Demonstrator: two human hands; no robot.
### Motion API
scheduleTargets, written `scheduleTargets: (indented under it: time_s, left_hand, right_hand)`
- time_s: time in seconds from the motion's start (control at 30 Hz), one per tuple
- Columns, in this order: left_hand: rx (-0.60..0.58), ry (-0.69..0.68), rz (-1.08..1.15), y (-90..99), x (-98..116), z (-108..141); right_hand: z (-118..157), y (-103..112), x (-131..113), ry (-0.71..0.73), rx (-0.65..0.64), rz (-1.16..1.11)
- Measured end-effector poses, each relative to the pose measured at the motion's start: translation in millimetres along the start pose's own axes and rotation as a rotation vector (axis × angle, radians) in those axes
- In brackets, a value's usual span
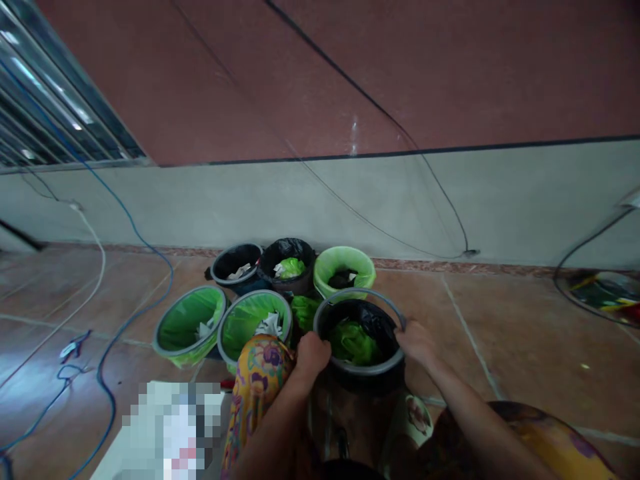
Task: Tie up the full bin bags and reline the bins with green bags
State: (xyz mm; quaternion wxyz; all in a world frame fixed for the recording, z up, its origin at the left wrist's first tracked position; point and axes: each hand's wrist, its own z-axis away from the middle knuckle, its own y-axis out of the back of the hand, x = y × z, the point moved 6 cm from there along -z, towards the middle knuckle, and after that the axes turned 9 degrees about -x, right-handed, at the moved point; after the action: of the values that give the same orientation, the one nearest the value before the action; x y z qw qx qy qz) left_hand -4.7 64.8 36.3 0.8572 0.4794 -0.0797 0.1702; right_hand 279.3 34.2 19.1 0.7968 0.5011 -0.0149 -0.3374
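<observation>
Patterned cloth (257,383) covers the person's knees, with bare forearms reaching forward between them. Just ahead is a black bin (367,381), lying between the two hands, its mouth tipped up towards the camera and widest from side to side. The left hand (313,357) is closed on the near left of its rim; the right hand (417,340) grips the right end of a grey hoop (355,291) arching over the far side. Whether that hoop is a handle or a loose ring is hard to tell. Neither hand is clearly nearer the bin. A green bag (356,343) fills it. Beyond, to the left, stand two green-lined bins (187,320); behind them, a row of three bins (345,257) sits near the wall (525,207).
</observation>
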Motion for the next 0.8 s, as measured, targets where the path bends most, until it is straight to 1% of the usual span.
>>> scheduleTargets:
  time_s: [0.07,0.13,0.17,0.2,0.27,0.33,0.4,0.47,0.53,0.6,0.67,0.73,0.8]
  left_hand:
    - [0.07,-0.024,0.157,25.4,-3,-2]
    - [0.063,-0.047,0.347,48.6,-10,-8]
    - [0.065,-0.054,0.427,59.9,-14,-12]
    - [0.093,-0.058,0.483,71.7,-19,-16]
    - [0.196,-0.026,0.558,92.6,-30,-25]
    - [0.282,0.04,0.646,104.5,-41,-36]
    - [0.293,0.101,0.752,106.7,-49,-50]
    - [0.277,0.129,0.812,106.4,-56,-64]
    - [0.274,0.158,0.813,106.7,-65,-74]
    - [0.28,0.199,0.788,105.9,-81,-80]
    - [0.27,0.242,0.754,100.9,-98,-82]
    - [0.242,0.274,0.723,91.2,-113,-82]
    - [0.225,0.291,0.689,79.7,-123,-81]
  right_hand:
    - [0,6,-12,0.112,0.001,-0.249]
    - [0,8,-23,0.197,0.005,-0.532]
    - [0,7,-27,0.22,0.009,-0.642]
    - [0,5,-31,0.233,0.012,-0.721]
    - [-2,-3,-36,0.237,0.0,-0.792]
    - [-7,-13,-36,0.228,-0.034,-0.771]
    - [-14,-24,-32,0.22,-0.072,-0.653]
    - [-20,-33,-27,0.224,-0.092,-0.475]
    - [-25,-39,-22,0.224,-0.075,-0.296]
    - [-28,-43,-16,0.219,-0.045,-0.162]
    - [-31,-48,-10,0.224,-0.034,-0.069]
    - [-34,-53,-3,0.22,-0.031,0.009]
    - [-37,-59,7,0.156,-0.02,0.085]
